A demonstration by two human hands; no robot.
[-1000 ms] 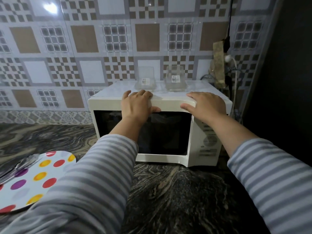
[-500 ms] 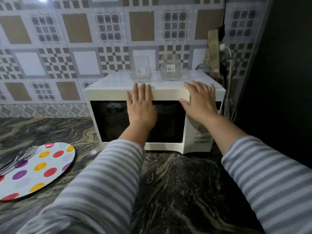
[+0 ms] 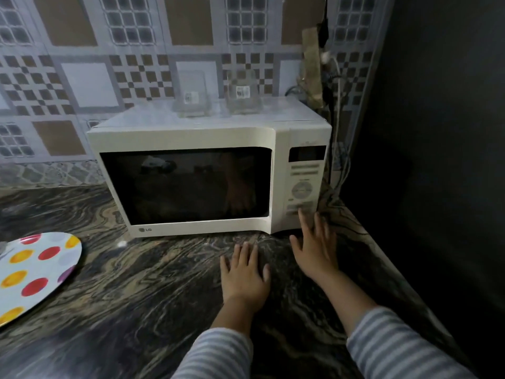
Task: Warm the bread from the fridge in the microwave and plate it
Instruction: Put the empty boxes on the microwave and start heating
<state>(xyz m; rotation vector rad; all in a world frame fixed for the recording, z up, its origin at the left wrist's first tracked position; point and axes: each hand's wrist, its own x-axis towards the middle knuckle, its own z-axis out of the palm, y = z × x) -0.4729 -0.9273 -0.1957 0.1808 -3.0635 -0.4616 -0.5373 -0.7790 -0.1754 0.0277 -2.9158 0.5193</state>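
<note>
A white microwave (image 3: 191,138) stands on the dark marbled counter against the tiled wall, with its dark glass door shut. What lies inside is hidden; no bread shows. My left hand (image 3: 244,277) hovers flat over the counter in front of the door, fingers apart and empty. My right hand (image 3: 315,248) is spread and empty too, its fingertips just below the control panel (image 3: 302,187) at the microwave's lower right corner. A polka-dot plate (image 3: 35,272) lies on the counter at the far left.
Two clear glass containers (image 3: 191,98) (image 3: 241,91) with labels stand on top of the microwave. Cables and a plug (image 3: 334,86) hang at the wall to its right. A dark surface (image 3: 437,160) closes off the right side. Dark marbled counter (image 3: 153,291) stretches between plate and hands.
Both hands have left the microwave's top edge and dropped down to counter level in front of it. The view has tilted downward.
</note>
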